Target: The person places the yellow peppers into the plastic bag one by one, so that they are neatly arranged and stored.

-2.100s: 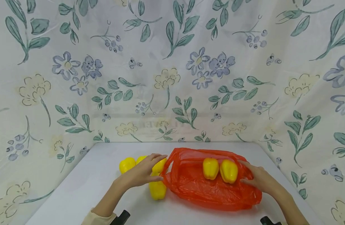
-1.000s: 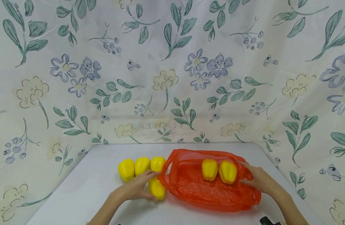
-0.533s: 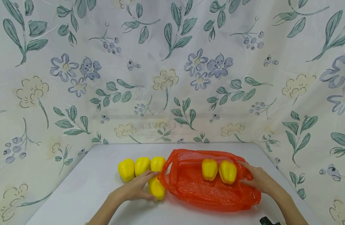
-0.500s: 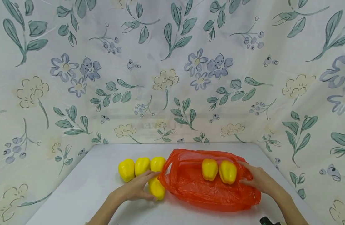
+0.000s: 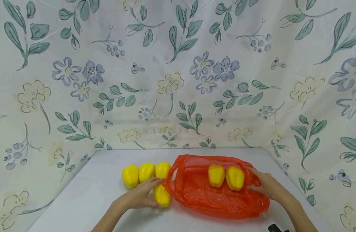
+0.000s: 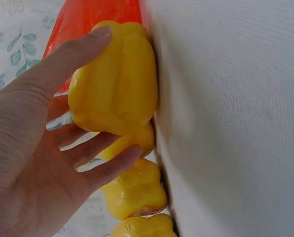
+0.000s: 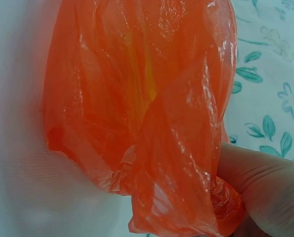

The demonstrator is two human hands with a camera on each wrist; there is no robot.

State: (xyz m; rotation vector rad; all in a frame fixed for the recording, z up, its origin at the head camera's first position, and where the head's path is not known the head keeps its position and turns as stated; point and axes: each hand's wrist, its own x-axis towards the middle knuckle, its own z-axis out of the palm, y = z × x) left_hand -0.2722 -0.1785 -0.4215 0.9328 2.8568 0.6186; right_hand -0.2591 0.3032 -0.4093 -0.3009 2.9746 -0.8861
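My left hand (image 5: 137, 196) spans the front yellow bell pepper (image 5: 161, 195), its thumb on the near side and fingers reaching round the far side. In the left wrist view the thumb lies on this bell pepper (image 6: 117, 79), the index fingertip is hidden behind it, and the other fingers spread loosely. A red plastic bag (image 5: 206, 201) lies on its side with its handle end toward that hand. Two yellow bell peppers (image 5: 235, 178) show in the bag. At the bag's right end my right hand (image 5: 269, 185) grips the plastic; its thumb presses bunched film (image 7: 228, 205) in the right wrist view.
Three more yellow bell peppers (image 5: 147, 172) stand in a row behind my left hand, the rightmost close to the bag's handle. The white table (image 5: 88, 193) ends at a hanging floral cloth (image 5: 172, 96) at the back and sides.
Since the earliest frame my left hand has come nearer and slightly left, from above the bag's handle to the front bell pepper. In the last second both hands have stayed still.
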